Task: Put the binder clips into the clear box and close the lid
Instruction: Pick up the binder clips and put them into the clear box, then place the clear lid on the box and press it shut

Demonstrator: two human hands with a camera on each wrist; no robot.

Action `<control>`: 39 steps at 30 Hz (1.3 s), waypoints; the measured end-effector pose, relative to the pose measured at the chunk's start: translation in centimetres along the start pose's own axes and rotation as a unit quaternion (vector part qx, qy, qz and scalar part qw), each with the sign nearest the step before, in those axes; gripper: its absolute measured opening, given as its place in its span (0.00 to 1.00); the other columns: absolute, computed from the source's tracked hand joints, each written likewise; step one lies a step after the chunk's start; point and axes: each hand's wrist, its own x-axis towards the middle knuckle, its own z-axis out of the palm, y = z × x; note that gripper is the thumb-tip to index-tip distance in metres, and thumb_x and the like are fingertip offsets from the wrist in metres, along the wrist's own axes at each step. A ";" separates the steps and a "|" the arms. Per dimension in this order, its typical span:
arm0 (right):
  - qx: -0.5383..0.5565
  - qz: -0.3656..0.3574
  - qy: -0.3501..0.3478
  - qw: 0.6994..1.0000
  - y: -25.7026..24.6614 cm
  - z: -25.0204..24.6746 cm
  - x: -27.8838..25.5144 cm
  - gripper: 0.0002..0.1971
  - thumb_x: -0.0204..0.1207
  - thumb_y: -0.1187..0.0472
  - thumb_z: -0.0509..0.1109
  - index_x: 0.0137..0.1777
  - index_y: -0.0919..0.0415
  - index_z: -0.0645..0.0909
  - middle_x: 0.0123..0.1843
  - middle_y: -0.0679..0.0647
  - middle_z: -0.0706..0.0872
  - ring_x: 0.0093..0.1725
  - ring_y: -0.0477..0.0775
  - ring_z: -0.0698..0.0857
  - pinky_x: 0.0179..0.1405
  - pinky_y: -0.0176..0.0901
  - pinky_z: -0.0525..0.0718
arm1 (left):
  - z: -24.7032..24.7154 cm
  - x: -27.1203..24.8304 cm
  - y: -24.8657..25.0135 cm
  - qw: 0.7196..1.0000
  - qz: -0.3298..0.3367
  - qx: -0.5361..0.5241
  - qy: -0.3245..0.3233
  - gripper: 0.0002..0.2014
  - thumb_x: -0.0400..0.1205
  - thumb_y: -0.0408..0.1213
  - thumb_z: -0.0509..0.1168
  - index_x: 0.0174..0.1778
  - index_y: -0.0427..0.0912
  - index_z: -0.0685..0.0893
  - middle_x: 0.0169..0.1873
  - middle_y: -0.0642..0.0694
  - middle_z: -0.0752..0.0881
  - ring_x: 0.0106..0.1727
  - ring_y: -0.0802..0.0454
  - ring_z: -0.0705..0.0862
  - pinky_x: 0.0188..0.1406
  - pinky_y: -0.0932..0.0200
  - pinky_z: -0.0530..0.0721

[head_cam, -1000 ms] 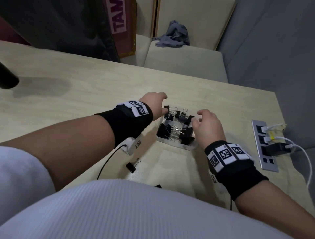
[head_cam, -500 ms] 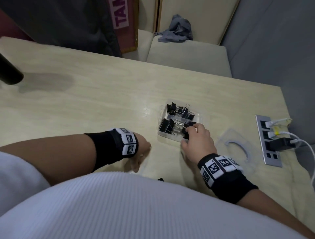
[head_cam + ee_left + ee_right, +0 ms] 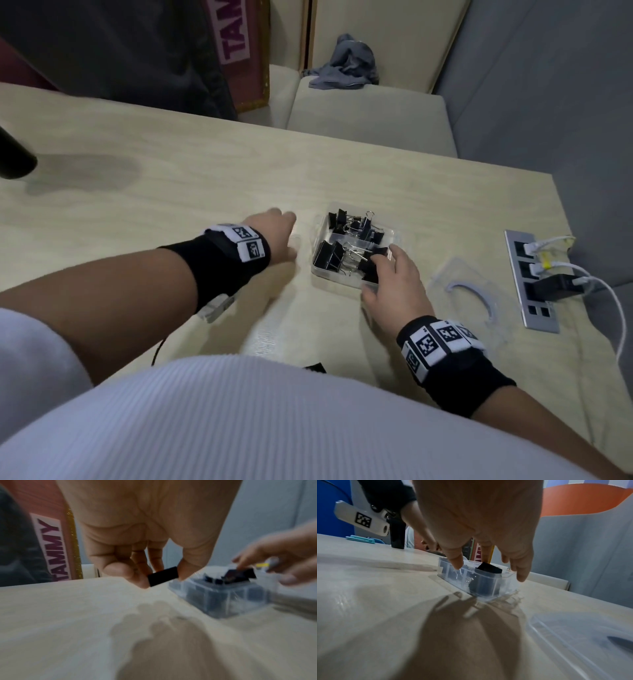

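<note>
On the table (image 3: pixel 171 192), left fingers (image 3: pixel 188 566) half-hide a pinched clip (image 3: pixel 163 576).

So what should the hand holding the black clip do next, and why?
Probably carry it a little to the right and drop it in the clear box. The left hand pinches a binder clip just beside the box, which is open and already holds clips. The right hand rests on the box, and the lid lies on the table, so closing comes later.

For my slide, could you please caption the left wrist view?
Left hand pinching a black clip beside the clear box.
</note>
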 end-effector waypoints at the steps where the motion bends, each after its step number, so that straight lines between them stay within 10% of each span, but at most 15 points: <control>1: 0.005 0.001 -0.012 1.000 0.1 0.1 0.0 0.28 0.77 0.55 0.66 0.77 0.56 0.65 0.84 0.61 0.55 0.83 0.62 0.54 0.79 0.59 0.63 | -0.8 0.5 0.3 0.999 -0.004 -0.026 0.024 0.20 0.75 0.47 0.69 0.58 0.40 0.76 0.54 0.39 0.79 0.47 0.38 0.83 0.44 0.49 0.82; 8: 0.001 -0.014 -0.043 0.999 0.3 0.6 0.1 0.28 0.77 0.57 0.65 0.77 0.55 0.63 0.85 0.58 0.54 0.84 0.60 0.49 0.79 0.60 0.64 | -2.3 2.5 4.1 0.985 0.080 -0.109 0.109 0.17 0.79 0.43 0.69 0.60 0.41 0.78 0.58 0.39 0.79 0.51 0.41 0.84 0.49 0.53 0.79; 22: -0.042 -0.052 -0.061 0.996 0.2 1.7 -0.5 0.28 0.76 0.52 0.63 0.76 0.52 0.64 0.85 0.51 0.55 0.83 0.65 0.50 0.74 0.63 0.70 | 0.2 1.7 3.7 0.992 0.124 -0.004 -0.002 0.19 0.80 0.38 0.62 0.69 0.44 0.79 0.69 0.43 0.75 0.63 0.40 0.81 0.60 0.44 0.82; 30: 0.017 -0.068 0.037 0.997 -0.1 0.0 -1.8 0.24 0.77 0.43 0.62 0.72 0.48 0.71 0.72 0.51 0.73 0.68 0.59 0.72 0.64 0.56 0.75 | 0.9 0.5 3.8 0.990 0.120 0.060 0.041 0.21 0.81 0.51 0.60 0.68 0.48 0.77 0.65 0.44 0.77 0.64 0.41 0.78 0.55 0.46 0.80; 35: 0.048 0.144 0.114 0.982 3.1 -0.3 -1.2 0.23 0.80 0.44 0.58 0.70 0.54 0.71 0.72 0.56 0.73 0.70 0.60 0.72 0.68 0.58 0.71 | 3.4 -1.2 4.1 0.973 0.204 0.104 0.004 0.34 0.80 0.65 0.54 0.82 0.61 0.54 0.86 0.46 0.49 0.85 0.44 0.53 0.76 0.32 0.61; 39: -0.015 0.313 0.014 0.949 6.8 -0.3 -0.6 0.46 0.69 0.32 0.64 0.81 0.56 0.54 0.85 0.61 0.49 0.81 0.70 0.53 0.77 0.68 0.60 | 5.1 -1.7 4.0 0.960 0.204 0.178 -0.067 0.38 0.80 0.70 0.45 0.82 0.64 0.38 0.84 0.50 0.33 0.85 0.42 0.36 0.77 0.22 0.43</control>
